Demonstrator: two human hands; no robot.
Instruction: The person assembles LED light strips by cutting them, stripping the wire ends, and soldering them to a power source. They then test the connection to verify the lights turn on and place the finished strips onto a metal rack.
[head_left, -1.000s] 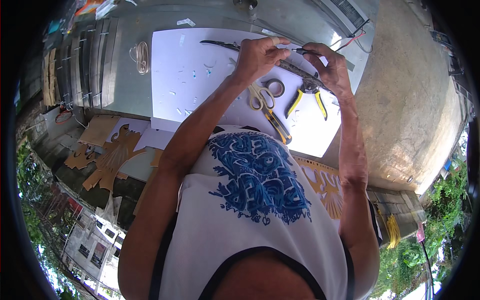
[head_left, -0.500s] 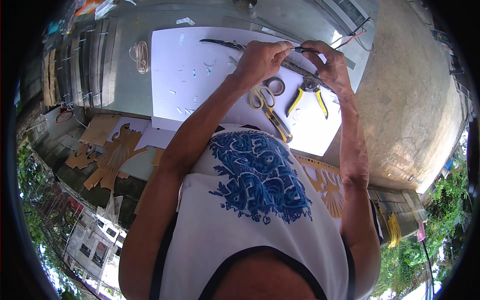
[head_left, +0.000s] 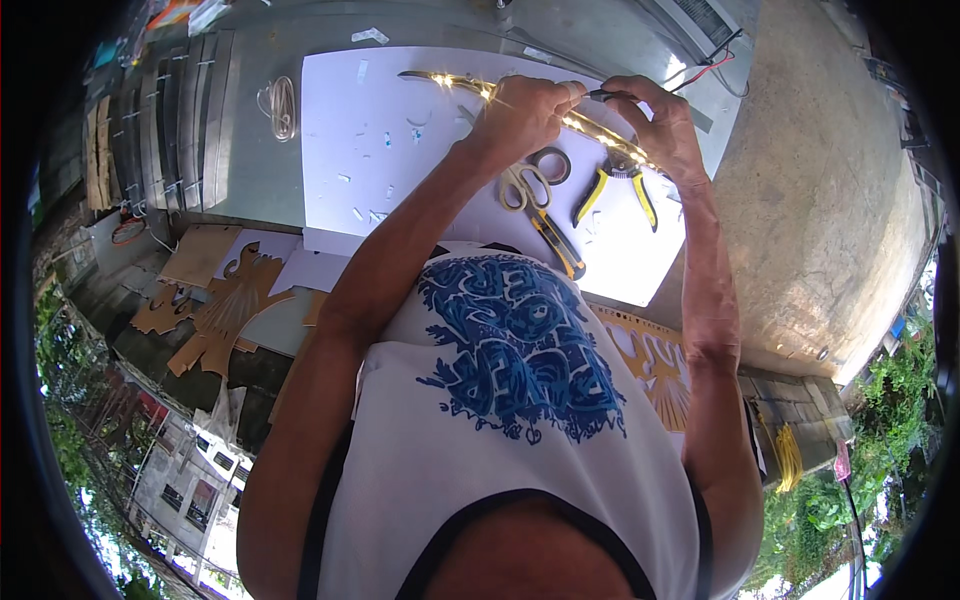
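A lit LED strip (head_left: 600, 134) curves under both my hands across the white sheet, its points glowing warm white. My left hand (head_left: 522, 112) is closed in a pinch above the strip; what lies between its fingertips is too small to make out. My right hand (head_left: 660, 130) pinches a slim black connector (head_left: 600, 96), whose tip meets the left fingertips. Closer to my body lie yellow-and-black wire strippers (head_left: 590, 198), a roll of black tape (head_left: 565, 167), beige-handled scissors (head_left: 515, 190) and a yellow-and-black utility knife (head_left: 556, 245).
White sheet (head_left: 335, 150) with small scraps covers part of the table. A coil of pale wire (head_left: 283, 110) lies to its left, near a row of dark strips (head_left: 185, 120). Far right stands a metal-cased box (head_left: 695, 25) with red and black wires (head_left: 705, 70). Cut brown panels (head_left: 235, 300) lie lower left.
The LED strip has gone from dark to lit. My hands stay close together in nearly the same place, still pinching.
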